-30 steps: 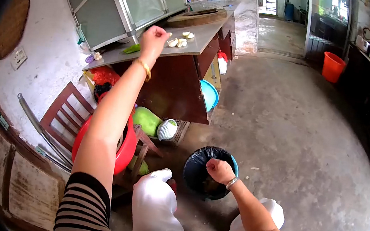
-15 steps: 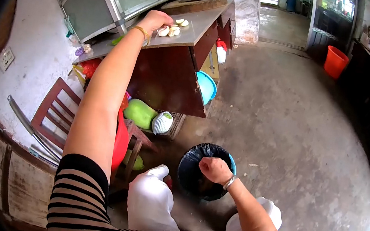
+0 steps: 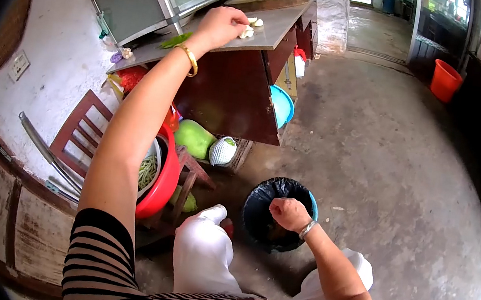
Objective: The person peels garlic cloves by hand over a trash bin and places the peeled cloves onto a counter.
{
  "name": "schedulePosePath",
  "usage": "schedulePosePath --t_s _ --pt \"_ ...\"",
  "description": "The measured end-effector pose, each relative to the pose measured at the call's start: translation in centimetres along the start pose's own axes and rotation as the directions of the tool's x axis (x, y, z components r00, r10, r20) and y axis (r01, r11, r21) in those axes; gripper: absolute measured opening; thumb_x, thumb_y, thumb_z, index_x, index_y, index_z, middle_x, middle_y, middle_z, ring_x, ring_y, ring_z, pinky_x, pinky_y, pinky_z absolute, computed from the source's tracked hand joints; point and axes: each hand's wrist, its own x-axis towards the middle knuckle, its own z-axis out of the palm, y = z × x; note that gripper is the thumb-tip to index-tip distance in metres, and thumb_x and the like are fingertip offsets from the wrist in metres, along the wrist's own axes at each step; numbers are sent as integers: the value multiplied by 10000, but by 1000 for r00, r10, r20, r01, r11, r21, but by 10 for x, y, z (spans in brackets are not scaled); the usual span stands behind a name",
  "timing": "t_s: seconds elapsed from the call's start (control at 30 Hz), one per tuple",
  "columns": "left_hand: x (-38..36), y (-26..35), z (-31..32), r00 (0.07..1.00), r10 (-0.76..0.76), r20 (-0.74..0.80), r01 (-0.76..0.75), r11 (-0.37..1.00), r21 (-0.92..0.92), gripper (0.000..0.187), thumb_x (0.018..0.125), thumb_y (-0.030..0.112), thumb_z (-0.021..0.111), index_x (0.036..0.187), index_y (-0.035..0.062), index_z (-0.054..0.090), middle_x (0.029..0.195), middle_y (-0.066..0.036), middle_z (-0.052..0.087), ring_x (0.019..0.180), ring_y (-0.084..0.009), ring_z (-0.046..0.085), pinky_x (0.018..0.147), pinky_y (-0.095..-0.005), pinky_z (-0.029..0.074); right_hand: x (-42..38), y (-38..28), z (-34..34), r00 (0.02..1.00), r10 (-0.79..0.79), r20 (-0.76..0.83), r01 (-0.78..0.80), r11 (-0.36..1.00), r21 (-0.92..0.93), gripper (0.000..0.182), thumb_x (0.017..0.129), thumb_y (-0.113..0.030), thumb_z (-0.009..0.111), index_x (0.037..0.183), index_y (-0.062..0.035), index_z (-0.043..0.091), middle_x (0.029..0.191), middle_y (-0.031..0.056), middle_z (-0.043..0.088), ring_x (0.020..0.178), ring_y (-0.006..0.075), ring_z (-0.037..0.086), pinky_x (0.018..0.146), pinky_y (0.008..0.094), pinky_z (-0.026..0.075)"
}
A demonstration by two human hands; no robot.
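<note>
My left hand (image 3: 224,28), with a gold bangle at the wrist, is over the front of the counter (image 3: 261,42). Its fingers are pinched together beside several peeled garlic cloves (image 3: 247,32); what they hold, if anything, is hidden. My right hand (image 3: 290,213), wearing a silver bangle, is curled closed above a bin lined with a black bag (image 3: 256,213). Whatever is inside that fist does not show. The bin's blue rim (image 3: 313,203) peeks out on the right.
A red basin (image 3: 168,180) holding green beans (image 3: 147,172) rests at my left by a wooden chair (image 3: 79,129). A green melon (image 3: 194,138) lies below the counter. Farther back are a round chopping board (image 3: 278,0) and an orange bucket (image 3: 446,81).
My view has shifted a little, bringing the beans into sight. The left hand has come slightly nearer, and the garlic piece beneath its fingers no longer shows. The right fist stays over the bin.
</note>
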Motion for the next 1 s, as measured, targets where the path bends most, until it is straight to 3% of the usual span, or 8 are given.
schedulePosePath --t_s 0.1,0.3,0.6,0.7,0.73,0.8,0.9,1.0 --pt "3 10 7 983 100 153 -132 967 219 218 765 123 630 964 36 648 853 -95 648 776 -200 613 723 -300 481 2 1 3 1000 -10 27 11 1000 -27 106 763 -171 546 779 -88 609 749 140 631 732 333 615 641 410 495" --pt "10 10 15 989 30 147 -81 930 359 237 729 115 602 949 41 653 847 -151 635 796 -279 604 732 -328 475 2 -3 -9 999 32 22 -31 999 -36 98 762 -166 542 768 -89 602 745 141 631 726 336 615 630 416 494" --pt "-1 17 7 997 -49 64 31 965 259 168 679 128 597 823 47 628 787 -133 634 764 -276 618 712 -350 488 5 0 -8 999 38 -8 -38 999 -30 100 746 -156 537 775 -90 605 744 146 629 721 337 614 629 416 492" --pt "-9 11 -1 994 -111 21 109 991 77 150 693 106 619 818 25 595 733 -99 617 704 -192 613 662 -306 497 6 -2 -8 1000 26 -15 -27 999 -36 94 744 -158 541 774 -93 602 740 145 627 718 339 612 625 422 489" --pt "-13 10 -4 984 -174 38 178 974 -140 150 707 96 618 832 19 590 744 -92 615 705 -172 609 657 -292 500 7 -2 -8 1000 14 -16 -14 999 -42 90 753 -155 546 775 -89 602 731 147 624 707 338 609 617 414 489" --pt "-23 12 -11 954 -280 112 295 788 -541 149 736 78 616 861 5 580 766 -78 611 708 -134 602 646 -266 507 8 -1 -7 1000 -8 -16 7 998 -55 83 770 -150 556 777 -80 601 712 152 618 687 337 603 600 398 489" --pt "-59 49 -18 947 -265 179 302 556 -775 199 805 39 571 995 -20 572 851 -92 621 726 -149 611 678 -263 524 12 1 -9 989 -93 -111 96 995 20 80 753 -147 550 772 -91 603 706 148 613 674 342 598 592 414 483" --pt "-112 79 2 935 -201 293 350 368 -862 245 825 29 566 1065 -18 575 906 -113 638 774 -172 632 707 -272 532 16 -5 -21 973 -24 -231 106 932 347 106 744 -137 612 803 -49 617 708 171 601 633 338 585 590 392 481"
